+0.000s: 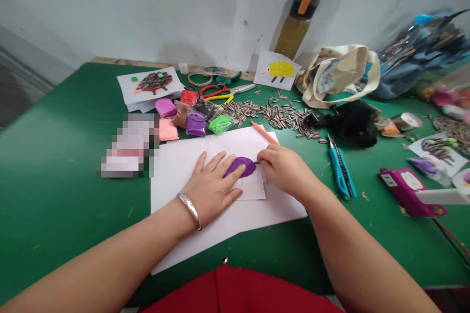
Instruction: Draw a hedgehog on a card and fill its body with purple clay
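A flat purple clay oval lies on a small white card, on top of larger white sheets. My left hand is spread flat over the card, its fingertips on the left part of the purple clay. At the clay's right edge, my right hand is pinched, with a thin dark piece just showing at its fingertips. What this piece is cannot be made out. An orange pencil lies on the sheets beyond my right hand.
Sunflower seeds, clay packets, scissors and hedgehog pictures lie toward the wall. A bottle stands behind. Rightward are a blue cutter, cloth bag and purple device; a blurred phone-like object is at left.
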`<state>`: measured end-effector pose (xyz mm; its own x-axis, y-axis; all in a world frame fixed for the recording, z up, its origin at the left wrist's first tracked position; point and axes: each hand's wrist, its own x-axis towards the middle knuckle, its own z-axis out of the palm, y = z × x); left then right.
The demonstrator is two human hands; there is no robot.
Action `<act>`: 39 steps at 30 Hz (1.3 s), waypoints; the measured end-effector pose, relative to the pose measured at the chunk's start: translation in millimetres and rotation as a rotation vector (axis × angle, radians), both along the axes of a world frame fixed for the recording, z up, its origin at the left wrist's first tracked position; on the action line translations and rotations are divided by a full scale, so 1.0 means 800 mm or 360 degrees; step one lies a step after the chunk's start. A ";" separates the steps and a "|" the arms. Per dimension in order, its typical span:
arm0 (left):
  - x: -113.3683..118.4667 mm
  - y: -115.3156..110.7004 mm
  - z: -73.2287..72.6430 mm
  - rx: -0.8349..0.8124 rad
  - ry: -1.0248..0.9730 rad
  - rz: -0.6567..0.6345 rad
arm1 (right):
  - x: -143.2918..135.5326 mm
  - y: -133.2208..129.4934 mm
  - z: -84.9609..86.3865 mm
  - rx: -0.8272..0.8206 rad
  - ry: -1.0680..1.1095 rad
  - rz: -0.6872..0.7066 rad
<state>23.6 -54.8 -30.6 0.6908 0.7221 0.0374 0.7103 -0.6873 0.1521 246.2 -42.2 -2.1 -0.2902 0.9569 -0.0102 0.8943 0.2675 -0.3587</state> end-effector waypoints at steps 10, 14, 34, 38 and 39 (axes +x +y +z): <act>0.001 -0.001 0.002 -0.0027 0.0000 0.0012 | -0.007 -0.001 -0.005 0.0049 -0.0079 0.0029; 0.001 0.000 0.002 -0.0022 0.0012 0.0009 | -0.010 -0.001 -0.004 0.0026 -0.0124 0.0036; 0.001 0.000 0.003 -0.0010 -0.0005 -0.0005 | -0.017 -0.001 -0.009 0.0127 0.0092 -0.0031; 0.001 0.001 0.003 0.0001 0.0005 -0.0019 | -0.018 0.003 -0.015 0.0131 0.0193 -0.0058; 0.001 0.001 0.003 0.0003 0.0002 -0.0020 | -0.019 0.004 -0.016 0.0124 0.0199 -0.0052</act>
